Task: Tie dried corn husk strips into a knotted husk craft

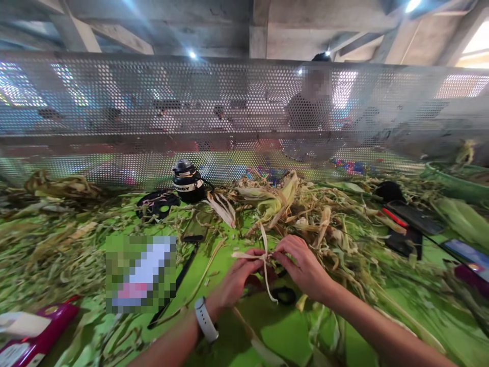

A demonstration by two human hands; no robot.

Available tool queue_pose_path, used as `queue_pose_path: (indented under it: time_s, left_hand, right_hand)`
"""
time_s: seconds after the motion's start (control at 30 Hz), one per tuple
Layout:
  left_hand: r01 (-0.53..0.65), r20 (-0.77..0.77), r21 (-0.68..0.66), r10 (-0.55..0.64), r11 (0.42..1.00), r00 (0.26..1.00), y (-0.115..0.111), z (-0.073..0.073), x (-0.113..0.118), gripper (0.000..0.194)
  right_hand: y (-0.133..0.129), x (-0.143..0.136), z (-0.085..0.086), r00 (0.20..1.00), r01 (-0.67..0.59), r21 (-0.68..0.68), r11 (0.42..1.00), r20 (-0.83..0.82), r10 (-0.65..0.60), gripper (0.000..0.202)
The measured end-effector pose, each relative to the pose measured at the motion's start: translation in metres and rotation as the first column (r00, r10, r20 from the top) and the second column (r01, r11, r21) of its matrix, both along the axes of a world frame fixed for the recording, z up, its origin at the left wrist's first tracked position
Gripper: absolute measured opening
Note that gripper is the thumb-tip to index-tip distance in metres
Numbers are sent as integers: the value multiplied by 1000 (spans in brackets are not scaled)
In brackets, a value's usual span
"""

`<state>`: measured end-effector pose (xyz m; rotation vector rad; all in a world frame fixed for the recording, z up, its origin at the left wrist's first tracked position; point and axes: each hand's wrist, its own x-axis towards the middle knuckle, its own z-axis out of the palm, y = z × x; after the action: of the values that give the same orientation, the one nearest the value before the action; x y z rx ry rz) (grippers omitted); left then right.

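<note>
My left hand (pixel 241 274), with a white watch band (pixel 205 320) at the wrist, pinches pale strips of dried corn husk (pixel 265 247) between thumb and fingers. The strips cross in a small star shape, with ends sticking out up, left and down. From the other side, my right hand (pixel 301 261) has its thumb and fingers closed on the crossing of the same strips. A black loop-shaped thing (pixel 286 295) lies on the green table (pixel 260 318) below my hands; its kind is unclear. Heaped dry husks (pixel 282 201) spread just beyond my fingers.
A perforated metal screen (pixel 237 112) crosses the table's back, with a person (pixel 309 109) behind it. A black bottle (pixel 189 184) stands before it. A magenta device (pixel 53 326) lies front left. Phones (pixel 469 255) and a green basket (pixel 456 176) are at right. Husk scraps surround everything.
</note>
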<state>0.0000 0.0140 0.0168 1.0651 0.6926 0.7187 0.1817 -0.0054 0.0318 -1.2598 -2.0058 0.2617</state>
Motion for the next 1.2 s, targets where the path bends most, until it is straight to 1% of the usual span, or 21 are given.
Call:
queue_pose_path:
  time_s: [0.07,0.17,0.27,0.4,0.5,0.57,0.67,0.77,0.83,0.9,0.97,1.07,1.13,1.2]
  left_hand:
    - [27,-31,69,-25,997,999,1,1,-3,28]
    - [-5,-36,169,11,986,999,2,1,-3,25]
    - [-14,-25,218,20,976,999,4,-3,-1,27]
    - [-34,-73,313,59,949,996,6,-5,2,24]
    - [-19,-137,394,80,919,987,6,-3,1,22]
    - [-6,-163,446,88,895,983,6,-1,-1,21]
    - [-9,-162,509,106,861,981,3,2,-3,19]
    - [-57,-135,539,153,841,979,1,3,-4,17]
    - [-77,-119,552,170,830,978,0,3,-4,16]
    - [-58,-117,567,150,821,982,1,4,-3,16]
    - [-30,-121,582,122,813,985,2,4,-4,16]
    - [-2,-130,584,96,812,987,2,4,-4,17]
    - [12,-128,570,75,822,989,2,4,-5,19]
    - [0,-122,555,81,832,989,1,4,-5,21]
  right_hand:
    - [0,1,1,999,1,-22,1000,-39,-2,26]
    - [1,1,-1,996,-27,-24,999,-83,25,28]
    - [1,0,-2,994,-50,-19,999,-100,48,29]
    - [-2,-2,2,992,-44,-131,990,-124,27,32]
    - [-4,-2,6,987,-102,-258,961,-145,65,36]
    - [-5,-1,8,982,-126,-303,945,-170,76,37]
    - [-4,1,9,978,-127,-295,947,-194,71,36]
    - [-4,4,11,974,-146,-285,947,-208,87,37]
    - [-5,5,12,964,-157,-307,939,-252,79,38]
    - [-7,6,13,937,-210,-365,907,-341,80,39]
    - [-9,4,14,901,-290,-435,852,-424,90,38]
    - [-10,1,14,876,-350,-524,777,-477,73,41]
    - [-9,0,14,874,-352,-555,754,-483,52,43]
    - [-7,1,15,882,-343,-556,757,-468,56,43]
